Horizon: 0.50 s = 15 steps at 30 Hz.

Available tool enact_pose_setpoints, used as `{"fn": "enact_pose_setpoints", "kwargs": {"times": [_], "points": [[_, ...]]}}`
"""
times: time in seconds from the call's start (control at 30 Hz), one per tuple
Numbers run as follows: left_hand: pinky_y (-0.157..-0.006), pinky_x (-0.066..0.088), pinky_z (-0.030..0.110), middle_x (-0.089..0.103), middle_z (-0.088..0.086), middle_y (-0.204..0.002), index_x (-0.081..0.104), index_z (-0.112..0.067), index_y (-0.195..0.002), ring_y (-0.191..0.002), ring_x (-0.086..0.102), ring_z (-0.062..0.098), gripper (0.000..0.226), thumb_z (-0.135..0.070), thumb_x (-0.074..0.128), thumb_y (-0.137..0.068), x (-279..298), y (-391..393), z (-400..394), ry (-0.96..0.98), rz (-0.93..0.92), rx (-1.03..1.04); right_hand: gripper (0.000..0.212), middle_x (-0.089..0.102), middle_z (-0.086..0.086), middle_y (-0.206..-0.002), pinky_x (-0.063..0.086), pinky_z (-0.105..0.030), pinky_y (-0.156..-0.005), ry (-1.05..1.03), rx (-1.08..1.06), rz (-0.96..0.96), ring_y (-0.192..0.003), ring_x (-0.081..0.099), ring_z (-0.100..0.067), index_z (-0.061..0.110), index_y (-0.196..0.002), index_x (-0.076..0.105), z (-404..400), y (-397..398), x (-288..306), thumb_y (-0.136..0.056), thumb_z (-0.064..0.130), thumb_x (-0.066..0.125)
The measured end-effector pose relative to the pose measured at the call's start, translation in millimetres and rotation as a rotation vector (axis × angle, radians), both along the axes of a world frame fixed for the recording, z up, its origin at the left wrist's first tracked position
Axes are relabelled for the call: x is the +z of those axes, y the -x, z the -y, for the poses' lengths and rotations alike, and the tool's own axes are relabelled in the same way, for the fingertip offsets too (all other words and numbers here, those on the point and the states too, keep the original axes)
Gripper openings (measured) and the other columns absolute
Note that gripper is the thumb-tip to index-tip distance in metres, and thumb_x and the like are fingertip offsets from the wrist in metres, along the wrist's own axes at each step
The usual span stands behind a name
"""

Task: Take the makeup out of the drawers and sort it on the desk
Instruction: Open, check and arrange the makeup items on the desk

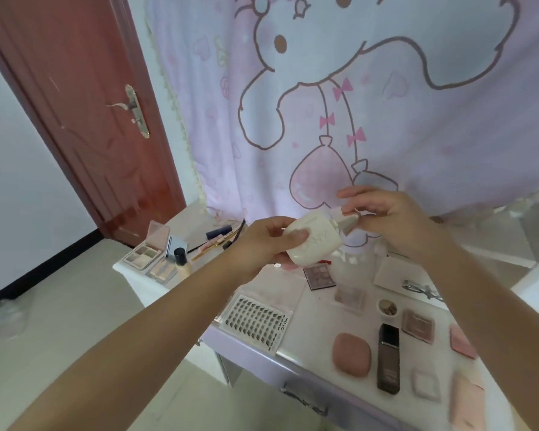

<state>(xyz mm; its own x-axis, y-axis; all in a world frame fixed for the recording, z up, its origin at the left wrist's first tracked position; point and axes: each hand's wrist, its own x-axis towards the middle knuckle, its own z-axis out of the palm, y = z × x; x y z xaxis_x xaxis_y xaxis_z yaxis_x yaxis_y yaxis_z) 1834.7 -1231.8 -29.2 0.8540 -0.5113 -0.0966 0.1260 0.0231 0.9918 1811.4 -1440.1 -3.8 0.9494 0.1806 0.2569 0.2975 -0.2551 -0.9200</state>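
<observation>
Two hands were raised above the tabletop (321, 309) with one item between them: the left hand (262, 244) gripped a cream-white rounded compact case (313, 242), thumb across its face, while the right hand (392, 219) pinched a small silvery piece (350, 220) at the case's upper end with its fingertips. Below them, makeup lay spread over the tabletop. Near its front edge sat a false-lash tray (257, 321), a pink rounded compact (352, 354), a dark foundation bottle (388, 357) lying flat, and a small white square compact (425, 384). Farther back lay a purple eyeshadow palette (319, 275), a clear palette (349, 298), a small round pot (388, 307) and a brown square compact (417, 325); an eyelash curler (420, 287) rested toward the right edge. At the far left corner stood an open palette (147, 250) beside a black-capped foundation bottle (181, 262), with pencils (215, 241) just behind.
</observation>
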Motion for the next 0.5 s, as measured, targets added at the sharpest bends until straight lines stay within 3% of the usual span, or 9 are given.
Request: {"fn": "enact_pose_setpoints", "kwargs": {"times": [0.07,0.13,0.2,0.27,0.43,0.5], "points": [[-0.063,0.057,0.021,0.064,0.006,-0.085,0.061,-0.014,-0.09,-0.064,0.065,0.008,0.008,-0.007,0.058,-0.087,-6,0,-1,-0.011,0.002,0.035,0.063,0.069,0.019,-0.082,0.05,-0.012,-0.06,-0.033,-0.015,-0.024,-0.065,0.064,-0.003,0.034,-0.061,0.073,0,-4,-8,-0.076,-0.023,0.049],[-0.064,0.057,0.019,0.064,0.004,-0.085,0.062,-0.016,-0.089,-0.067,0.065,0.006,0.011,-0.006,0.06,-0.085,-15,0,-1,-0.033,0.0,0.069,0.05,0.07,0.015,-0.081,0.054,-0.016,-0.063,-0.115,-0.001,-0.102,-0.067,0.066,-0.008,0.028,-0.06,0.074,-1,-5,-17,-0.074,-0.016,0.055],[-0.065,0.057,0.018,0.064,0.002,-0.086,0.061,-0.018,-0.09,-0.072,0.064,0.008,0.013,-0.006,0.061,-0.085,-25,1,-1,-0.069,-0.023,0.078,0.029,0.069,0.005,-0.091,0.056,-0.018,-0.067,-0.133,0.006,-0.178,-0.068,0.067,-0.009,0.019,-0.063,0.072,-2,-4,-29,-0.074,-0.005,0.06],[-0.066,0.056,0.018,0.063,0.003,-0.087,0.059,-0.015,-0.094,-0.076,0.063,0.012,0.014,-0.005,0.06,-0.085,-36,4,0,-0.092,-0.082,0.071,0.022,0.064,-0.003,-0.101,0.053,-0.015,-0.068,-0.041,-0.019,-0.214,-0.068,0.065,-0.004,0.012,-0.07,0.064,-3,-2,-40,-0.079,-0.007,0.06],[-0.069,0.056,0.023,0.061,0.004,-0.09,0.056,-0.01,-0.099,-0.085,0.062,0.02,0.018,-0.001,0.061,-0.083,-70,11,3,-0.186,-0.195,0.044,0.035,0.061,0.003,-0.088,0.052,-0.017,-0.067,0.025,-0.023,-0.356,-0.068,0.063,0.001,0.019,-0.086,0.056,-6,0,-74,-0.075,-0.014,0.06],[-0.07,0.054,0.023,0.059,0.003,-0.092,0.054,-0.013,-0.095,-0.085,0.06,0.018,0.019,-0.002,0.063,-0.082,-85,13,5,-0.265,-0.233,0.039,0.033,0.061,-0.001,-0.087,0.051,-0.015,-0.069,0.021,-0.062,-0.413,-0.073,0.062,-0.006,0.014,-0.091,0.058,-7,3,-89,-0.074,-0.014,0.061]]}}
